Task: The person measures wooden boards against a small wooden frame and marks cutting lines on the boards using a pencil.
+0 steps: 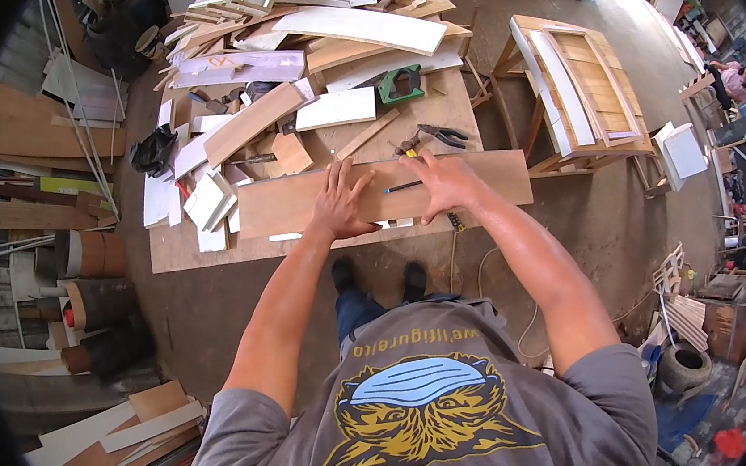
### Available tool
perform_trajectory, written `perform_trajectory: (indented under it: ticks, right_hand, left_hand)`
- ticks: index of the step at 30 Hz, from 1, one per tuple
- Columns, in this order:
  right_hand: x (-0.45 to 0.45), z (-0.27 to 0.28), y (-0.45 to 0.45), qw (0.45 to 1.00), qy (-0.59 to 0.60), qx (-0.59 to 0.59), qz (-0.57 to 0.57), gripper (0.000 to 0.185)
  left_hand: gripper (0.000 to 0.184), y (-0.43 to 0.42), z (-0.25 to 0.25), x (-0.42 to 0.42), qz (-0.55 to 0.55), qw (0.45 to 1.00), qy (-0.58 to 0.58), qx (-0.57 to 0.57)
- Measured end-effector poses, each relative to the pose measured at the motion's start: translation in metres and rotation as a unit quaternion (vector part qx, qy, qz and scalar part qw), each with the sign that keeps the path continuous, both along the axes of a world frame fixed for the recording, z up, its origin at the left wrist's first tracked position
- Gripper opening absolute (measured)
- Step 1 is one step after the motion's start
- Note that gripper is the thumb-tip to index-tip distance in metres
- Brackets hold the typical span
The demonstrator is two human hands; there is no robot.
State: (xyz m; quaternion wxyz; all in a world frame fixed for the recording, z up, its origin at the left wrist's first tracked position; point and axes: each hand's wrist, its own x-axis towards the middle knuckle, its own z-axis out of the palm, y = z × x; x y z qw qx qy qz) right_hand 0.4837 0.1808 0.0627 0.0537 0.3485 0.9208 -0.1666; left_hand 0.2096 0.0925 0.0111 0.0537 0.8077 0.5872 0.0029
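A long brown wooden board [291, 203] lies across the near part of the worktable. Across its width, left of the middle, my left hand [340, 201] grips it, fingers at the far edge and thumb near the close edge. My right hand [448, 184] spans the board the same way, further right, thumb toward me. A dark pencil [403, 186] rests on the board between both hands. Something small and yellow [410, 153] shows at my right fingertips. Just beyond lie black-handled pliers [443, 136] and a hammer-like tool [410, 143], partly hidden. A yellow-black tape measure [455, 222] sits by the near edge.
Wood offcuts and white boards [361, 27] are heaped over the worktable [182, 258]. A green-handled saw [401, 84] lies among them. To the right stands a wooden frame piece [575, 91]. A cord [520, 333] trails on the floor. Another person [736, 81] sits far right.
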Motion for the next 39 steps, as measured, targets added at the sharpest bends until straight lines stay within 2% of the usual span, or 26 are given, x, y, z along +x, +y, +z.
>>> perform_trajectory:
  ticks: [1,4,10,13,16,18,21,23,27,32,35,38,39]
  right_hand:
    - [0.000,0.003,0.002,1.000,-0.006,-0.009,0.003,0.135]
    - [-0.002,-0.005,0.013,0.999,0.020,-0.013,-0.038,0.136]
    - [-0.008,-0.005,-0.002,0.999,0.042,0.014,-0.015,0.131]
    - [-0.005,-0.022,-0.023,0.980,0.146,0.116,-0.063,0.103]
    - [0.002,-0.033,-0.057,0.944,0.252,0.039,-0.208,0.058]
    - [0.012,-0.042,-0.085,0.917,0.340,-0.055,-0.202,0.025]
    - [0.019,-0.063,-0.117,0.893,0.301,-0.146,-0.299,0.021]
    - [0.018,-0.105,-0.128,0.781,0.417,-0.251,-0.391,0.020]
    - [-0.002,-0.095,-0.131,0.485,0.544,-0.377,-0.572,0.025]
    - [-0.022,-0.107,-0.126,0.387,0.579,-0.421,-0.581,0.030]
    - [-0.032,-0.107,-0.129,0.336,0.617,-0.390,-0.595,0.025]
    - [-0.041,-0.114,-0.130,0.381,0.609,-0.318,-0.619,0.024]
    - [-0.044,-0.109,-0.130,0.371,0.625,-0.305,-0.615,0.024]
  left_hand:
    - [0.116,-0.001,0.000,0.000,0.001,1.000,-0.011,0.016]
    - [0.124,0.001,0.010,0.002,0.018,0.999,-0.035,-0.032]
    - [0.126,0.009,0.015,0.003,0.017,0.999,-0.005,-0.049]
    - [0.129,0.009,0.012,0.001,0.010,0.999,0.004,-0.048]
    - [0.130,0.008,0.011,0.000,0.001,0.998,-0.044,-0.036]
    - [0.130,0.010,0.014,0.001,-0.002,0.998,-0.042,-0.044]
    - [0.129,0.012,0.014,0.002,-0.007,0.998,-0.038,-0.048]
    - [0.128,0.014,0.013,0.002,-0.010,0.998,-0.041,-0.042]
    - [0.126,0.016,0.014,0.004,-0.005,0.997,-0.048,-0.054]
    - [0.126,0.015,0.015,0.005,-0.010,0.997,-0.043,-0.056]
    - [0.126,0.016,0.013,0.004,-0.027,0.998,-0.050,-0.040]
    - [0.127,0.013,0.013,0.002,-0.029,0.997,-0.060,-0.037]
    - [0.127,0.012,0.015,0.002,-0.030,0.998,-0.055,-0.033]
